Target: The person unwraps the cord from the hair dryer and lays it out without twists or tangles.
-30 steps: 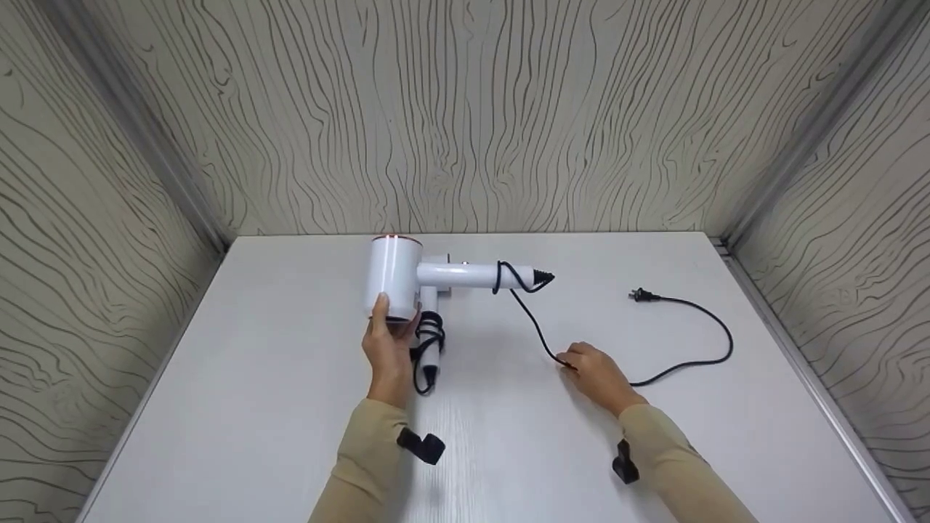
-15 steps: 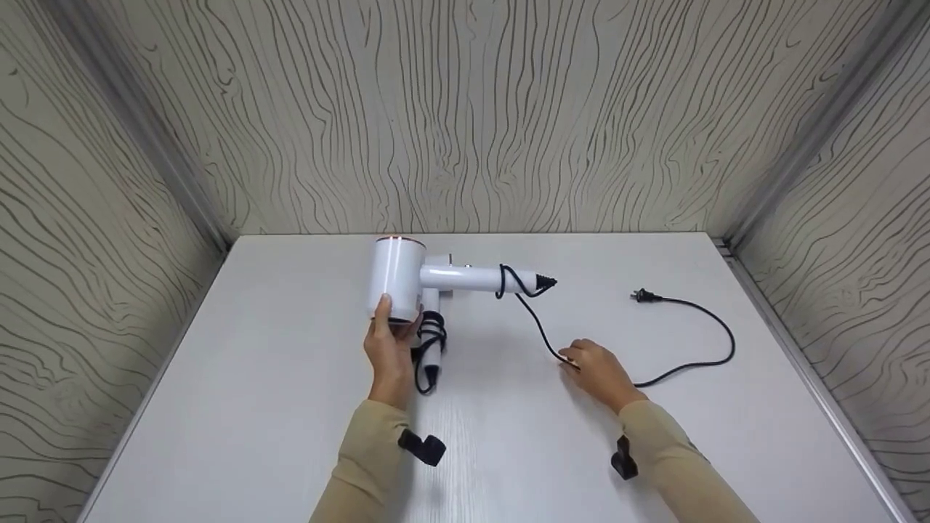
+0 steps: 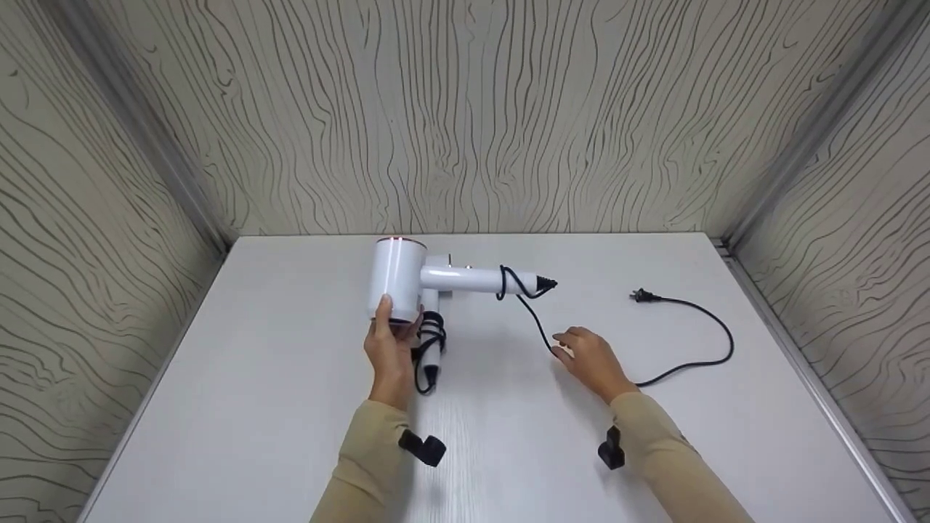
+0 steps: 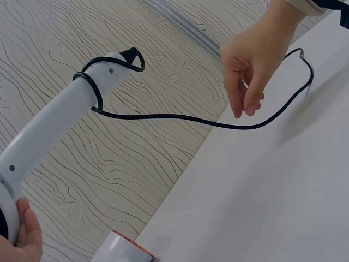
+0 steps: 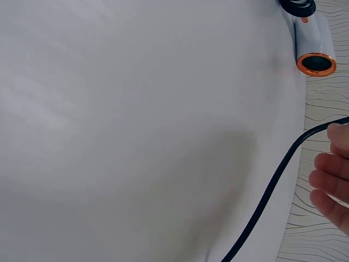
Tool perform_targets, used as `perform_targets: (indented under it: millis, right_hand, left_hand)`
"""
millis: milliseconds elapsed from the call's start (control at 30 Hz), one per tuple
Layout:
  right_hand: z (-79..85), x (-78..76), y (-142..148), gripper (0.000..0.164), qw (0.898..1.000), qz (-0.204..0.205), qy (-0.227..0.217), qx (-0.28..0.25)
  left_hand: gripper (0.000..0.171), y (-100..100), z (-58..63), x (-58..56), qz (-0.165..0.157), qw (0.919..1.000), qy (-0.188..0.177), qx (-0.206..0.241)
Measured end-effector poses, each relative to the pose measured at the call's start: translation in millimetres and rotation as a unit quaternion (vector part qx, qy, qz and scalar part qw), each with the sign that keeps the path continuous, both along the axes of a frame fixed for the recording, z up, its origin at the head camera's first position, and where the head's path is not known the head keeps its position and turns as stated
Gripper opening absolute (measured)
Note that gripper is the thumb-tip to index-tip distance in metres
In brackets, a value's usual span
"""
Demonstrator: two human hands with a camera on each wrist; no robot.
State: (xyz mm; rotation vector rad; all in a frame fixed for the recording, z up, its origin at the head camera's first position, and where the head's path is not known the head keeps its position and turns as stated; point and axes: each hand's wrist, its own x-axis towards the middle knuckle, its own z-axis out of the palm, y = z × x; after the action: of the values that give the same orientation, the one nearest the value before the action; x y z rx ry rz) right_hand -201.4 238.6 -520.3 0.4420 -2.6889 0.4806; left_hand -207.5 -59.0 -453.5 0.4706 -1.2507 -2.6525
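My left hand (image 3: 390,361) grips a white hair dryer (image 3: 397,273) by the lower end of its barrel, thumb on the near side. Its handle points right, with a black cord (image 3: 538,325) wound loosely round the handle's end. Beside that cord is my right hand (image 3: 593,363); the thumb and fingers are parted, and in the right wrist view the thumb (image 5: 339,136) meets or lies over the cord. Partly hidden behind the held dryer, a second white hair dryer (image 3: 431,354) lies on the table, its own cord wrapped round its handle.
The held dryer's cord runs past my right hand in a curve to a black plug (image 3: 643,296) on the right side of the white table (image 3: 254,407). Wood-patterned walls (image 3: 465,116) stand at the back and both sides.
My right hand has moved a little up and left along the cord, and its thumb and fingers have parted from their pinch. The left hand and held dryer have barely moved.
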Motion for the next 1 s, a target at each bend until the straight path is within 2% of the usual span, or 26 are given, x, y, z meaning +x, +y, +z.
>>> perform_targets:
  millis: [267, 633, 1000]
  right_hand:
    - [12.6, -7.6, -11, 0.015, 0.999, -0.007, 0.026, -0.041]
    - [22.4, -17.0, -26, 0.016, 0.997, -0.01, 0.034, -0.068]
    - [28.6, -22.4, -37, 0.016, 0.994, -0.026, 0.015, -0.106]
  left_hand:
    - [0.058, 0, 0.3, -1.5, 0.004, 1.0, 0.001, -0.002]
    - [0.058, 1, -2.7, 0.2, 0.002, 1.0, 0.003, 0.001]
    - [0.058, 4, -4.7, 0.8, -0.002, 1.0, -0.006, 0.008]
